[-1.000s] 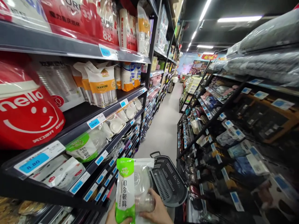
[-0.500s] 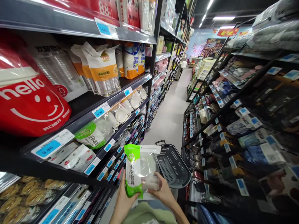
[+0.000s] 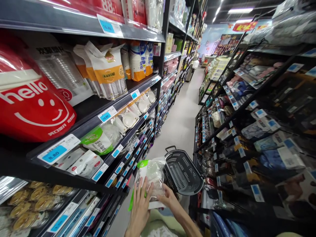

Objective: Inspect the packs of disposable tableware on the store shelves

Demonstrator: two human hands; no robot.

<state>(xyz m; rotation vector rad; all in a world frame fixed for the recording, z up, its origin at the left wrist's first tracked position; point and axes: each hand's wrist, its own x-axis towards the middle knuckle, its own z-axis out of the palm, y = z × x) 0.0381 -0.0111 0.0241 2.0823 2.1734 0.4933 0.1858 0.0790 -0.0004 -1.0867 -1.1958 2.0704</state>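
Note:
My left hand [image 3: 139,205] lies flat over the front of a clear plastic pack with a green label [image 3: 151,176], fingers spread along it. My right hand [image 3: 168,198] grips the same pack from its right side. The pack holds see-through disposable tableware and is tilted away from me, its green strip [image 3: 143,163] at the top. A dark plastic shopping basket [image 3: 182,171] hangs just right of the pack, tipped on its side, handle [image 3: 170,148] up.
Black shelving on the left [image 3: 103,115] carries a red "hello" bag [image 3: 29,105], cup packs, plates and blue price tags. Shelves on the right [image 3: 247,131] hold packaged textiles. A grey aisle floor [image 3: 177,121] runs ahead between them.
The pack has been lowered and turned away from me. My left hand moved from its lower edge to lie flat over its front. The view tilted slightly downward.

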